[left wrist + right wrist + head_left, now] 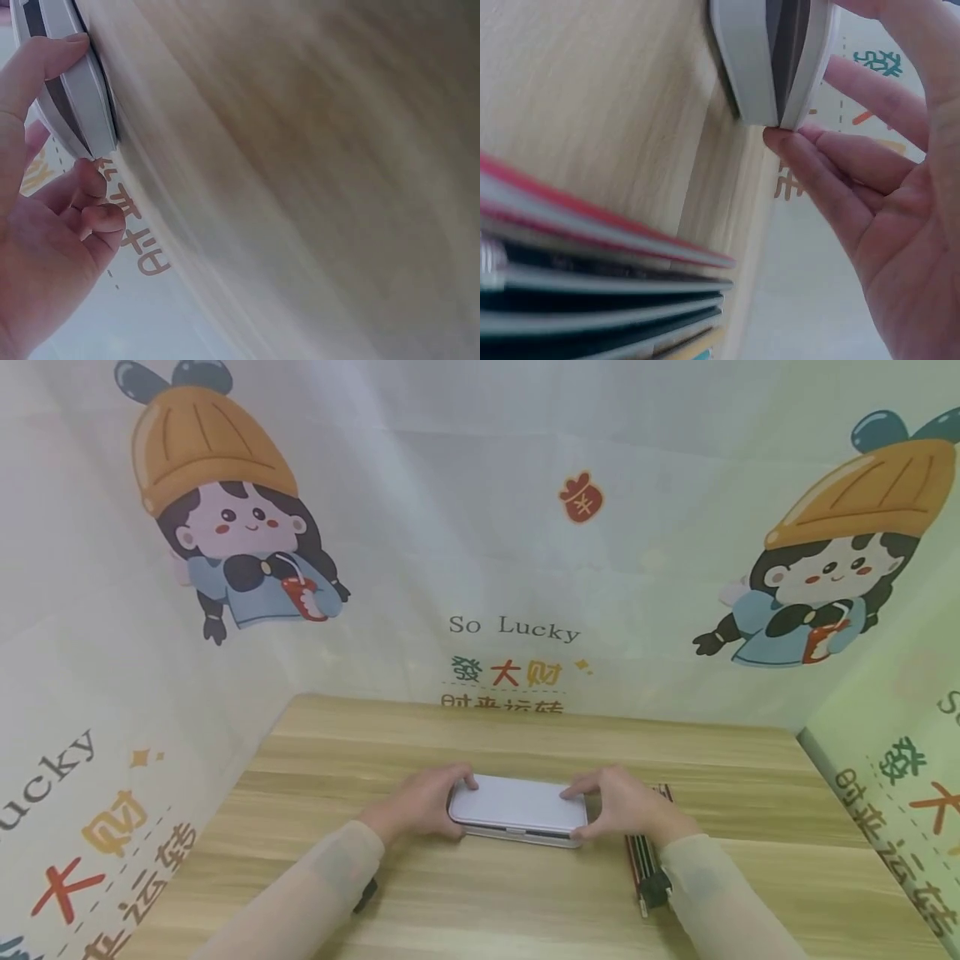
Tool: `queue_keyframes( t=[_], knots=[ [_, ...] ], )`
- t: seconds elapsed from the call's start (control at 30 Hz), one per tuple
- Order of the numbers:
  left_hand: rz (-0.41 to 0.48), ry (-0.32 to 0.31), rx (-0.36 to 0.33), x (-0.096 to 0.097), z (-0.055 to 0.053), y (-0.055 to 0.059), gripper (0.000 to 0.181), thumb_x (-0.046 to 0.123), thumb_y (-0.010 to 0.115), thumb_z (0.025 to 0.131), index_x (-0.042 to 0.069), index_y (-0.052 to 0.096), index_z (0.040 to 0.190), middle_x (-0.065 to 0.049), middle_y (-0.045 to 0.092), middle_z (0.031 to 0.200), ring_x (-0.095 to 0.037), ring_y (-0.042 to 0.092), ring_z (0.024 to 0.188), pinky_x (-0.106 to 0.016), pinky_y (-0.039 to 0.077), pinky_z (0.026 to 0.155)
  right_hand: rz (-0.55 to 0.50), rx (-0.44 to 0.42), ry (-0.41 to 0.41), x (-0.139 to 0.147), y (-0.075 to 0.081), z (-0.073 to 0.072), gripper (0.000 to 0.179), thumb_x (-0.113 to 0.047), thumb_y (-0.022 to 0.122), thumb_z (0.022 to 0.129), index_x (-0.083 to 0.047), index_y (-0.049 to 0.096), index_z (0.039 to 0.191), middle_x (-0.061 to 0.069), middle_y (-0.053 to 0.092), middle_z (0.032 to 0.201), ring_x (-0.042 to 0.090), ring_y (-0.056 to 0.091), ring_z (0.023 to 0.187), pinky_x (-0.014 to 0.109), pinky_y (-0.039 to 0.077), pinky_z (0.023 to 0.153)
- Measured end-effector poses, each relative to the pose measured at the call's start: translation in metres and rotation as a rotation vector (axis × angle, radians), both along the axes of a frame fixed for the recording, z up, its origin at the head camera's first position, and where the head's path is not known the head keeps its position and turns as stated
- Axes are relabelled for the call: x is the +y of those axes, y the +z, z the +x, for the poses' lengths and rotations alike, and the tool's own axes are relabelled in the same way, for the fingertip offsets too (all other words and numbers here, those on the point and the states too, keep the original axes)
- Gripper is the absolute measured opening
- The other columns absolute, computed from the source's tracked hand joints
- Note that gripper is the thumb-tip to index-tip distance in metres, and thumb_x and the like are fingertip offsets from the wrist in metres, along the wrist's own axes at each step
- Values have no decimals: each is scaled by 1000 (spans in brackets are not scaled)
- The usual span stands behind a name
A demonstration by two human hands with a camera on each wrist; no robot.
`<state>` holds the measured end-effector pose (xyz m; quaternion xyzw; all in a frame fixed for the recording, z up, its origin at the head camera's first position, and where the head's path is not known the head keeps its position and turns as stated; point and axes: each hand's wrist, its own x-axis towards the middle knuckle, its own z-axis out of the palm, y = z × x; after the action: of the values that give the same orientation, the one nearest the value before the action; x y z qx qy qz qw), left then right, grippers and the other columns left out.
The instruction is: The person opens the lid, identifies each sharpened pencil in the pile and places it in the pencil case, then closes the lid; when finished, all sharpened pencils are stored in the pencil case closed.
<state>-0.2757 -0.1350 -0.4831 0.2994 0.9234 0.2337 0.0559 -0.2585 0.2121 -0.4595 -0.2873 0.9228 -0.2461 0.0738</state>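
Note:
A white, flat pencil case (517,803) lies on the wooden table, its long side facing me. A dark gap shows along its edge under the lid, also in the right wrist view, where the case (750,67) stands slightly ajar. My left hand (423,802) grips the left end, with the thumb at the front edge in the left wrist view. At the right end my right hand (621,806) holds the case between thumb and fingers. Several striped pencils (642,864) lie beside it, partly hidden under the right forearm.
The wooden table (345,735) ends at the back against a printed cloth backdrop (405,568), which also rises along both sides. Dark wrist gear (655,889) sits under the right wrist, close to the pencils.

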Motion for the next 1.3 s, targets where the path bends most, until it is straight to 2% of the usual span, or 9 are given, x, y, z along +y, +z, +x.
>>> queue_keyframes(
  t=[0.17,0.33,0.47,0.57,0.93,1.07,1.13,1.3],
  knots=[
    [17,14,-19,-2,0,0,65,21,92,68,18,61,126,-5,63,132,-23,61,116,-43,53,104,4,-6,0,0,6,-1,55,-33,93,71,-10,77,119,20,67,136,38,64,126,53,53,107],
    [55,44,-87,-7,0,3,65,24,92,70,22,61,126,-2,59,130,-22,59,116,-46,51,106,9,4,11,-1,10,-1,54,-35,91,73,-12,76,120,15,69,134,35,65,125,51,54,106],
    [85,53,-132,-9,1,4,68,26,92,72,23,58,130,-4,59,137,-27,57,127,-50,46,114,7,21,30,0,10,0,54,-36,88,77,-11,74,123,15,69,134,36,65,124,53,54,106],
    [92,50,-141,-10,1,3,73,26,93,71,21,55,133,-7,58,142,-30,54,134,-52,42,118,-1,16,36,2,9,1,54,-37,84,81,-11,72,126,14,68,136,38,64,126,56,52,108],
    [149,109,-173,-13,1,-2,83,27,96,68,16,49,135,-10,57,143,-33,53,136,-53,41,119,-95,-62,-38,9,7,3,42,-37,72,94,-14,70,128,12,69,134,40,60,131,64,45,112],
    [183,105,-174,-14,0,-6,85,26,97,66,14,45,132,-8,58,135,-26,57,123,-47,48,111,-124,-93,-58,9,7,4,43,-41,67,98,-12,68,130,13,68,136,41,59,132,63,44,113],
    [206,102,-179,-14,0,-7,85,25,98,65,13,45,130,-8,59,127,-24,58,112,-42,51,99,-144,-104,-71,9,6,3,44,-42,65,100,-12,67,131,13,68,136,40,60,131,61,44,114],
    [246,115,-203,-13,2,-8,88,21,99,63,9,42,129,-12,57,110,-22,52,91,-31,46,76,-185,-125,-106,9,3,-1,41,-42,59,103,-11,67,129,10,70,132,34,62,129,57,48,112]
  ],
)
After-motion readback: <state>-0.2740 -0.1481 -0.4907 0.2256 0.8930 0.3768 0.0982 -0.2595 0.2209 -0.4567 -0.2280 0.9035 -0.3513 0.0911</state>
